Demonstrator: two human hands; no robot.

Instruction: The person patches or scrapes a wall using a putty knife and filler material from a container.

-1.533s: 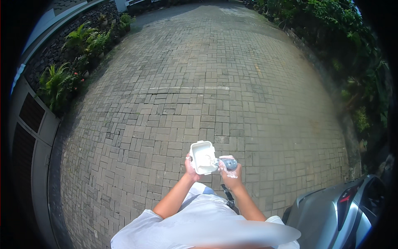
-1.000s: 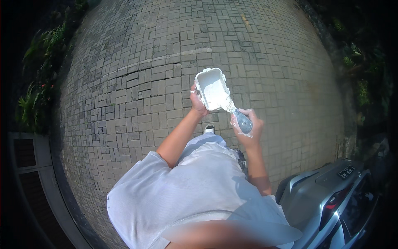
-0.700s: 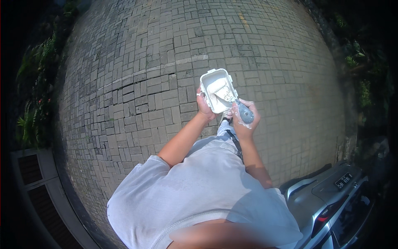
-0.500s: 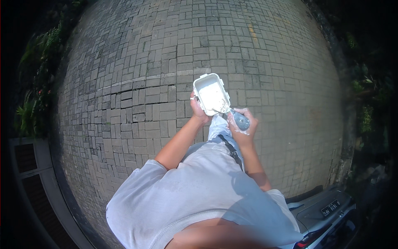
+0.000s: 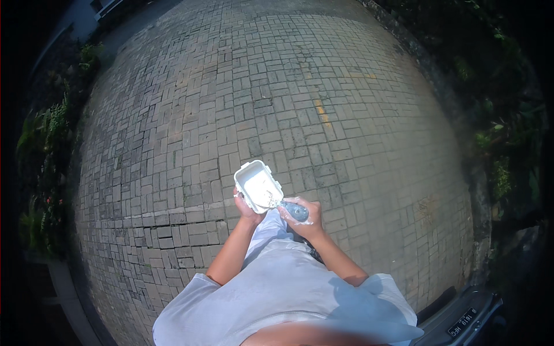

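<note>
My left hand holds a white rectangular plastic tub by its left side and underneath. Smooth white paste lies inside, thicker and lumpier near the lower right corner. In my right hand is the rounded blue-grey handle of a scraper-like tool. Its working end rests at the tub's near right corner, smeared with paste, so the blade's shape cannot be made out. White smears coat the fingers of my right hand, and a little paste marks the left.
Brick paving with a faded yellow mark spreads around me. Plants border it on the left, a kerb and greenery on the right. A parked car stands at the lower right.
The paving has shifted in view, with more ground visible ahead. Tub and hands appear lower and further left, still together. Both grips are kept, and the tool stays at the tub's corner.
</note>
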